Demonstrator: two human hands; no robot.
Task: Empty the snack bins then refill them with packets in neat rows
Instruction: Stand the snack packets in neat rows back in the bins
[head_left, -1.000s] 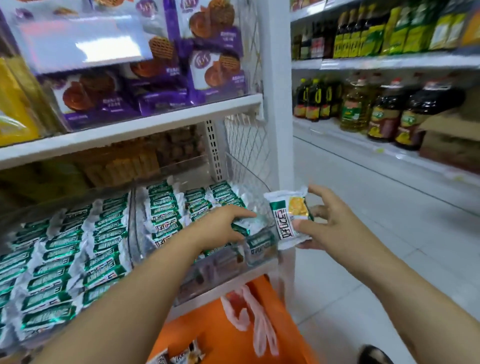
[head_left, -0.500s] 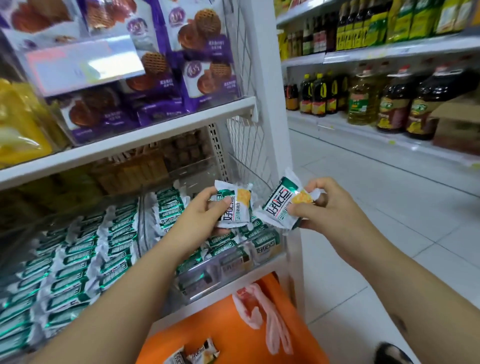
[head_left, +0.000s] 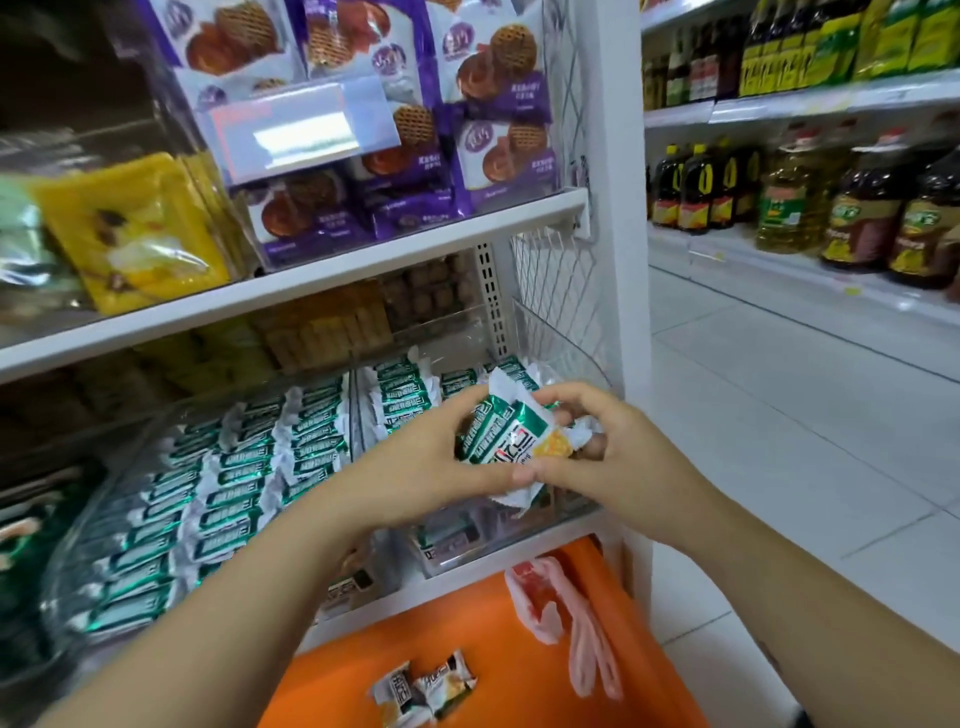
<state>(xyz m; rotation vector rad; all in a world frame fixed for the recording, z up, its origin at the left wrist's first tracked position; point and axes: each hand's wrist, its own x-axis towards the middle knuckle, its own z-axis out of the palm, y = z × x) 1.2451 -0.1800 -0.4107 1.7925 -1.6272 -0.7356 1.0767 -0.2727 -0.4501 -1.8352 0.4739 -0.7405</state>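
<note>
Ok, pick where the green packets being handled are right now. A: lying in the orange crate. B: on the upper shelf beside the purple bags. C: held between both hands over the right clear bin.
C: the left hand and right hand close together around the green packets, above the right clear bin.

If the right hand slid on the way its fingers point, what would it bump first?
Most likely the left hand, facing the right hand and gripping the same green packets; behind that lie packet rows, though depth is unclear.
</note>
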